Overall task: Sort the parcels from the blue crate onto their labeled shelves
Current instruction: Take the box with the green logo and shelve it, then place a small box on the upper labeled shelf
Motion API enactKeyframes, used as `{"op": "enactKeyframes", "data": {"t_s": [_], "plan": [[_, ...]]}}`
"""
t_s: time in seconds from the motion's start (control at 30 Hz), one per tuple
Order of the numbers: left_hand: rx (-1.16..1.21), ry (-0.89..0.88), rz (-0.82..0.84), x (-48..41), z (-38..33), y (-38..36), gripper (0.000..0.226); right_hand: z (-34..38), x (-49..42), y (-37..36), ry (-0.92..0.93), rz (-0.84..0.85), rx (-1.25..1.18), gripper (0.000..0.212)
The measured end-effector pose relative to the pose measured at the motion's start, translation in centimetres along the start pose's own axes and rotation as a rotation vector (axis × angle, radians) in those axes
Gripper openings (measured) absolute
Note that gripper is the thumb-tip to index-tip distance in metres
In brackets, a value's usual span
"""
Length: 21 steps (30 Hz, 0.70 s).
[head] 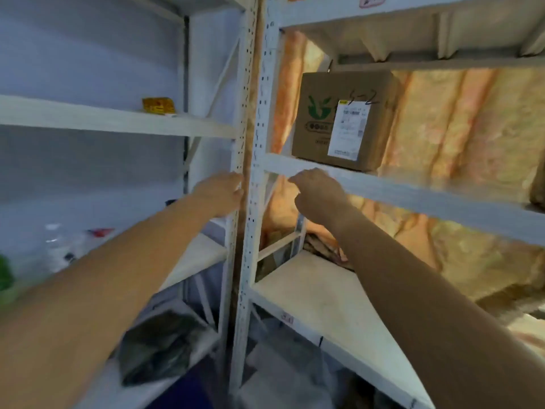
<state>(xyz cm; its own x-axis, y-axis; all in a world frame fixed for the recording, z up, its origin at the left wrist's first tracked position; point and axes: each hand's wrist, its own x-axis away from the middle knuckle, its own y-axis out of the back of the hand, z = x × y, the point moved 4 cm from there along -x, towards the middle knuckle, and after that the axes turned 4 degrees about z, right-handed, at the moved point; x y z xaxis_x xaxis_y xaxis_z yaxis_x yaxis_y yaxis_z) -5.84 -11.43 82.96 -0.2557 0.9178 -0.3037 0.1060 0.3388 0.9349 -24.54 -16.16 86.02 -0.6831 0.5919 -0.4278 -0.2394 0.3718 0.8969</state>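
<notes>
With the left hand [219, 193] against the upright [239, 160], the empty, loosely curled right hand [318, 196] might bump the edge-perched cardboard box [342, 119] off its shelf [427, 199].

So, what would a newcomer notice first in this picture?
The brown cardboard box with a white label, standing on the right-hand shelf, draws the eye first. Below it both hands reach forward empty: the left hand at the post, the right hand by the shelf edge. A small yellow packet lies on the left shelf.

Box [339, 119] sat at left end of right rack's middle shelf [413, 196]; small packet [158, 105] lay on left rack's shelf [118, 121], bag [159, 346] lower down.
</notes>
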Motion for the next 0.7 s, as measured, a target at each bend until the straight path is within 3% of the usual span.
{"op": "enactKeyframes", "data": {"t_s": [0.17, 0.3, 0.4, 0.53, 0.7], "plan": [[-0.056, 0.375, 0.112, 12.3, 12.9, -3.6, 0.052, 10.7, 0.2, -7.1, 0.178, 0.195, -0.222, 0.047], [-0.053, 0.583, 0.266, 22.7, 18.7, -8.9, 0.058, 19.2, 2.1, -13.1, 0.332, 0.393, -0.321, 0.052], [-0.043, 0.651, 0.356, 28.1, 20.5, -12.1, 0.057, 24.3, 4.3, -17.4, 0.439, 0.548, -0.347, 0.050], [-0.029, 0.715, 0.423, 32.8, 23.8, -16.4, 0.043, 29.5, 6.3, -23.0, 0.441, 0.705, -0.365, 0.048], [-0.003, 0.725, 0.558, 37.7, 28.7, -22.2, 0.054, 35.4, 8.6, -29.8, 0.412, 0.836, -0.405, 0.049]]}}
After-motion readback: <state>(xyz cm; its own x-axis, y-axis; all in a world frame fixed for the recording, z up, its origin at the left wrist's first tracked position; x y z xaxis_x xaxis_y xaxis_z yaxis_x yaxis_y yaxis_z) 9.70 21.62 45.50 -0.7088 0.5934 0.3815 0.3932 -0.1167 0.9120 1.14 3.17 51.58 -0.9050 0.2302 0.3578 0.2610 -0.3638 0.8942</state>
